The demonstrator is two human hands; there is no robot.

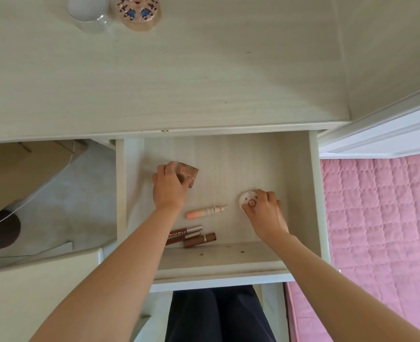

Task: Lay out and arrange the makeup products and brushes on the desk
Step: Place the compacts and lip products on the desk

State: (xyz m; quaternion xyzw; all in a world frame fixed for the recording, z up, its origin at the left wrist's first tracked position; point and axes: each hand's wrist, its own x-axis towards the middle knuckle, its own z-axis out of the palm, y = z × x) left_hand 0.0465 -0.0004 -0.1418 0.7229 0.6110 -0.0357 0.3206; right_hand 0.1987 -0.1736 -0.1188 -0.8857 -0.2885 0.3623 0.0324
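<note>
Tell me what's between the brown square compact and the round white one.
Head view: only bare drawer floor between the brown square compact and round white compact; the pink tube lies nearer the drawer front.

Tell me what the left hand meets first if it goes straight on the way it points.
The left hand grips the brown compact; beyond it, bare drawer floor, probably until the desk edge.

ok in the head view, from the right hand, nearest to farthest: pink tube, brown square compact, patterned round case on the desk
1. Pink tube: in the drawer, just left of the right hand and its white round compact.
2. Brown square compact: farther left, held by the left hand.
3. Patterned round case: on the desk top, far edge.
</note>
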